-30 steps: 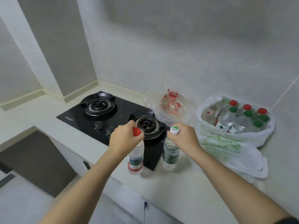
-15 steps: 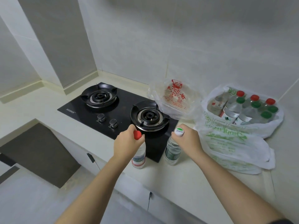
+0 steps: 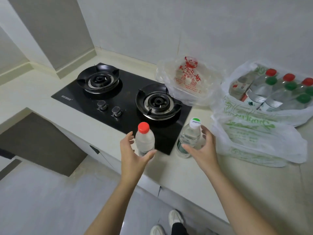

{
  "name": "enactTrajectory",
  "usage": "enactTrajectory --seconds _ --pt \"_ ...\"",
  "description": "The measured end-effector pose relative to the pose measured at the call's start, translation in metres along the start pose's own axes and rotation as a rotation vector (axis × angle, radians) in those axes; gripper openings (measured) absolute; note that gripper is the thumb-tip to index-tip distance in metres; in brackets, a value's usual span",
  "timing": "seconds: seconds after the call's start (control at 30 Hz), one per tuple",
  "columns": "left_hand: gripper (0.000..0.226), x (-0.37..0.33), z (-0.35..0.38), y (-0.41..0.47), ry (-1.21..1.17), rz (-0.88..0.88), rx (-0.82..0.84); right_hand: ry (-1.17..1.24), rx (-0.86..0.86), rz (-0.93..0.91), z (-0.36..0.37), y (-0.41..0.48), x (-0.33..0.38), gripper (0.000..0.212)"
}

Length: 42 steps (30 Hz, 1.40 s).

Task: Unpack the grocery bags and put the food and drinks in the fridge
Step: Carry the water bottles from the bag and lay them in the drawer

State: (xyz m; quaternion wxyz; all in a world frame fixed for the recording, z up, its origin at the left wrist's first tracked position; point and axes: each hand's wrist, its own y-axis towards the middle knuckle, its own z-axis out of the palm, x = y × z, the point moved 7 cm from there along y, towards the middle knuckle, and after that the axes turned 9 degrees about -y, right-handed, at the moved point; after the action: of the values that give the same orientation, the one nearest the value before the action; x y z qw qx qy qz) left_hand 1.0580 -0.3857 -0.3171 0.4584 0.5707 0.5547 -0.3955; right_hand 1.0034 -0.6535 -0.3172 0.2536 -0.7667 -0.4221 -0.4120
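1. My left hand point(image 3: 133, 156) is spread wide. The thumb and fingers cup loosely round the red-capped bottle point(image 3: 145, 141) at my 12 o'clock without clamping it, and I cannot tell whether skin touches plastic. The bottle is tall, narrow and upright, so I think a stray brush could tip it.
2. My right hand point(image 3: 205, 150) is just as open beside the white-capped bottle point(image 3: 188, 138) at my 1 o'clock, thumb on one side and fingers on the other. The same risk applies here: a knock from either side would probably topple it.
3. My thumb hides the base of the red-capped bottle. It stands right at the front edge of the black hob point(image 3: 122, 99), and if it straddles that rim it may rock.
4. Both bottles stand near the front of the counter point(image 3: 186, 170). If one fell toward 6 o'clock it would likely go over the edge to the floor by my shoes point(image 3: 175, 217). If it fell toward 12 o'clock it would land against the burner point(image 3: 157, 102).
5. The white bag with green print point(image 3: 271, 114) at 2 o'clock holds many more bottles lying stacked. Its walls are soft, so pulling one bottle out could let the others roll or slump.
6. The clear bag with red print point(image 3: 188, 82) at 1 o'clock rests against the burner, which would be a hazard if the hob were lit.
7. The fridge is not in view, so the drinks have a carry ahead of them. Smooth plastic held by a loose grip could slip on the way.
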Motion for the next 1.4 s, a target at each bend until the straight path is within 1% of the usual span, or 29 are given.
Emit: enactTrajectory --seconds 0.1,0.23,0.33,0.47,0.6,0.7,0.77,0.83,0.87,0.9,0.97,1.03,1.23,1.4 --pt "0.101 0.029 0.010 -0.005 -0.052 -0.031 0.042 0.101 0.017 0.051 0.018 -0.006 -0.032 0.106" --pt "0.102 0.050 0.021 0.000 -0.127 -0.033 0.050 0.242 -0.005 0.054 0.038 -0.001 -0.059 0.110" --pt "0.104 0.060 0.025 0.006 -0.170 -0.040 0.043 0.261 -0.016 0.018 0.048 0.007 -0.065 0.110" --pt "0.105 0.075 0.029 0.009 -0.220 -0.067 0.046 0.263 -0.018 0.003 0.062 0.021 -0.069 0.103" --pt "0.107 0.085 0.037 0.012 -0.201 -0.109 0.052 0.274 0.038 0.031 0.076 0.030 -0.079 0.097" --pt "0.100 0.095 0.044 0.016 -0.151 -0.160 0.050 0.263 0.059 0.043 0.081 0.033 -0.088 0.081" --pt "0.084 0.099 0.046 0.018 -0.124 -0.175 0.035 0.268 0.069 0.047 0.082 0.033 -0.089 0.064" --pt "0.064 0.098 0.047 0.018 -0.113 -0.174 0.021 0.282 0.083 0.049 0.085 0.034 -0.090 0.050" --pt "0.058 0.097 0.047 0.018 -0.114 -0.172 0.018 0.283 0.083 0.049 0.085 0.034 -0.091 0.049" --pt "0.056 0.097 0.047 0.018 -0.116 -0.172 0.019 0.281 0.081 0.050 0.085 0.033 -0.091 0.053" --pt "0.056 0.096 0.048 0.019 -0.116 -0.182 0.024 0.279 0.061 0.055 0.082 0.032 -0.087 0.064" --pt "0.056 0.095 0.048 0.020 -0.112 -0.191 0.023 0.260 0.049 0.066 0.079 0.031 -0.084 0.068" --pt "0.056 0.071 0.040 0.011 -0.149 -0.190 0.043 0.194 0.024 0.054 0.062 0.020 -0.060 0.056" --pt "0.061 0.024 0.019 0.000 -0.207 -0.163 0.022 0.230 0.053 0.029 0.047 0.007 -0.014 0.060"
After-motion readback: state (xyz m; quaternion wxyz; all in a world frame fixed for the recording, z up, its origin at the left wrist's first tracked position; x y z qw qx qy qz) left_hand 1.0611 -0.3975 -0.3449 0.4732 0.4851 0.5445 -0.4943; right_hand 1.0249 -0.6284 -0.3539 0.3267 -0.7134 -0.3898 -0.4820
